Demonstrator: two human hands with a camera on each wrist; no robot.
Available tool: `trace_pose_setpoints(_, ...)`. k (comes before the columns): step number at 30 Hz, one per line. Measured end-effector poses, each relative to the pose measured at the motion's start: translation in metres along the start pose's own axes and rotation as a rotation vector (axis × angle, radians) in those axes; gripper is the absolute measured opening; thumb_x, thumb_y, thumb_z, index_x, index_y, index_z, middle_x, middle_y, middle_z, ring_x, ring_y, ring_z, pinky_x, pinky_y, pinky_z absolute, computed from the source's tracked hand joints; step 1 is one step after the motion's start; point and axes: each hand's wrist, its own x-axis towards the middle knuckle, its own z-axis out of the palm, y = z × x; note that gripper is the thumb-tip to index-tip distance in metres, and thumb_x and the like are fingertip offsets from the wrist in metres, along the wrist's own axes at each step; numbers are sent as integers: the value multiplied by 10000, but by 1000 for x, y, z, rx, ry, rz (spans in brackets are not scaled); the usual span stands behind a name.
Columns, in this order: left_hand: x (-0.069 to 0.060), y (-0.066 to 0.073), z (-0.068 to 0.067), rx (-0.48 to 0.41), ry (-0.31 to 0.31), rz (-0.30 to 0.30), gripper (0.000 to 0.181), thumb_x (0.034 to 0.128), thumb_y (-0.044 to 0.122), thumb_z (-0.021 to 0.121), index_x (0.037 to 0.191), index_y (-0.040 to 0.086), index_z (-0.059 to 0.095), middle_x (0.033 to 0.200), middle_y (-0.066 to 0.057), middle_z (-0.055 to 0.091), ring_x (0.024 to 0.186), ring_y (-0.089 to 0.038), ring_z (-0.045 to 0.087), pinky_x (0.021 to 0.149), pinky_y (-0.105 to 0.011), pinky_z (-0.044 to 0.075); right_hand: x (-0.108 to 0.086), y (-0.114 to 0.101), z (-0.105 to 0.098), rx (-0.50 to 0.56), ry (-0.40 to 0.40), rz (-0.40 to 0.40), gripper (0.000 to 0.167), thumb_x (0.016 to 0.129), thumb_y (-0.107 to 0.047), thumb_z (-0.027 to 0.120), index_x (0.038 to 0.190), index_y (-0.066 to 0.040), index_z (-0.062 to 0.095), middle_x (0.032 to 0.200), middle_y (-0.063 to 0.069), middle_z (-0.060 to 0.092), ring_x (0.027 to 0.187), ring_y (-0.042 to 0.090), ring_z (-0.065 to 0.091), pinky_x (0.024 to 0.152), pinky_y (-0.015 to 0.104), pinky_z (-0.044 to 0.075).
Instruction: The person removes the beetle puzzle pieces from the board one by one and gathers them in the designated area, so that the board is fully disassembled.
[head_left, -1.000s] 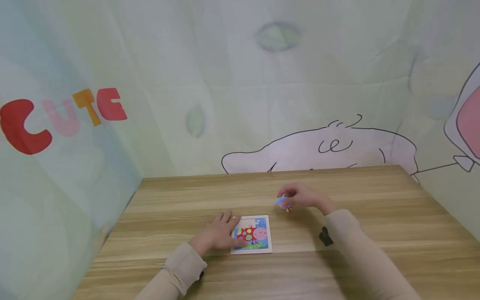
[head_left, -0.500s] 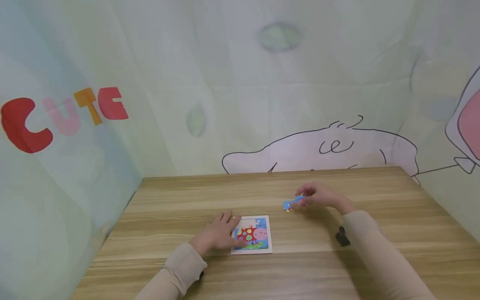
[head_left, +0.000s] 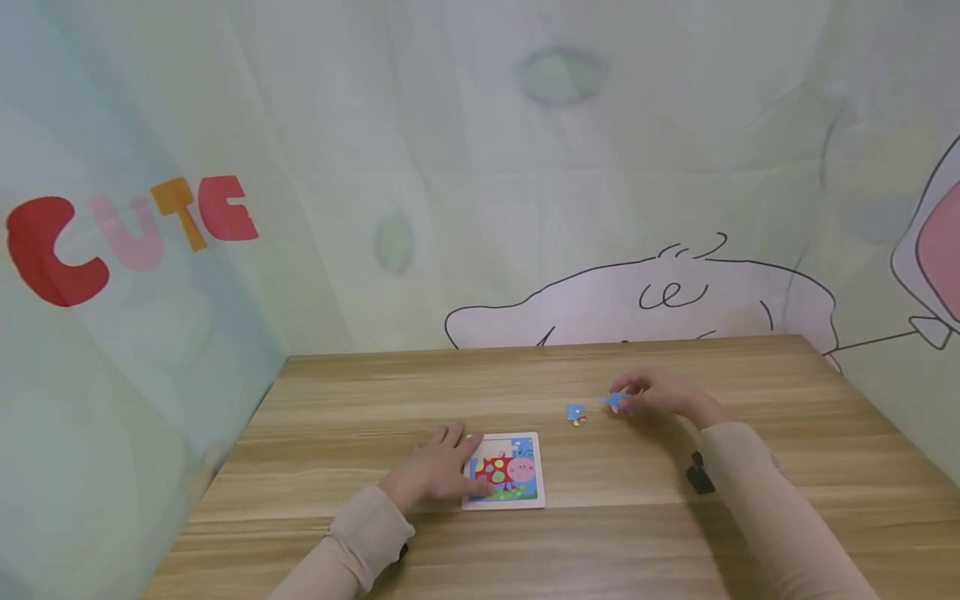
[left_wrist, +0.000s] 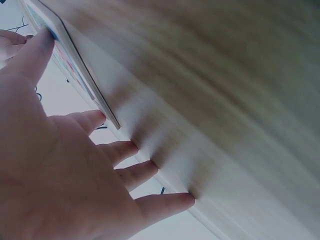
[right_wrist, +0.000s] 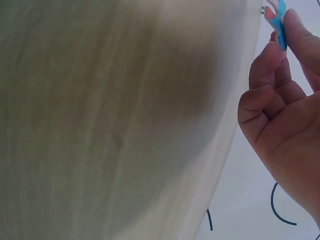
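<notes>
A square jigsaw puzzle board (head_left: 529,502) with a white frame lies on the table, with a pink-faced, red-spotted picture. Bare pale backing shows at its upper left. My left hand (head_left: 435,468) rests with spread fingers at the board's left side; the thumb lies over the picture and other fingertips touch the table in the left wrist view. My right hand (head_left: 666,393) pinches a blue puzzle piece (head_left: 617,402) between thumb and fingers, a little above the table in the right wrist view (right_wrist: 281,25). A second blue puzzle piece (head_left: 575,412) lies on the table left of that hand.
The wood-grain table (head_left: 540,554) ends at a printed curtain (head_left: 337,250) behind and at the left. Dark straps or mounts (head_left: 701,475) show beneath the wrists.
My right hand has moved to the right with one puzzle piece. The other piece, earlier close to the fingers, now lies apart on the table. My left hand stays still.
</notes>
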Motion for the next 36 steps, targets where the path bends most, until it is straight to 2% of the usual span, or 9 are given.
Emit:
trace_pose_setpoints(5,2,-3,3,-2,11,-1,886,800,628,642,1496,155,364,1565,-177,241,1426,-436,198,1041,-726,203,-1,0,1,1,-17,3,284,837,-46,654,1120,-35,673,999,105,650,858,208,543,733,313,447)
trace_pose_setpoints(9,0,-1,2,-1,4,-6,884,801,626,643,1496,156,364,1564,-175,244,1426,-429,203,1045,-716,216,1,2,2,25,-46,-13,266,849,-28,636,1112,-5,667,931,78,653,774,178,533,682,300,444)
trace_pose_setpoints(14,0,0,1,-6,1,-11,886,797,622,650,1496,157,364,1565,-173,244,1429,-429,196,1045,-719,209,4,3,4,57,-77,5,258,875,-4,603,1126,21,654,861,53,641,711,157,539,648,291,449)
trace_pose_setpoints(20,1,0,2,-6,-4,-21,891,792,630,649,1499,170,360,1570,-165,239,1432,-422,192,1044,-724,202,5,0,5,-4,-69,31,246,884,-62,642,1123,-11,667,930,79,640,779,180,537,692,302,449)
trace_pose_setpoints(25,1,0,2,-2,-3,-21,888,795,631,645,1499,172,359,1571,-162,239,1432,-420,191,1043,-727,198,4,-3,6,-59,-42,19,238,862,-64,670,1096,-22,682,993,118,651,854,208,548,740,314,454)
trace_pose_setpoints(31,1,0,2,-5,2,-18,884,794,622,650,1496,168,365,1569,-163,243,1430,-426,196,1040,-725,211,5,-4,9,-74,-36,14,244,856,-52,676,1096,-12,684,981,111,667,840,199,559,733,320,465)
trace_pose_setpoints(36,2,-2,3,-5,5,-18,879,801,628,639,1497,166,363,1572,-165,237,1433,-428,189,1047,-721,202,6,-1,11,-99,-34,11,246,864,-67,676,1106,-29,688,1027,121,676,900,215,587,799,374,489)
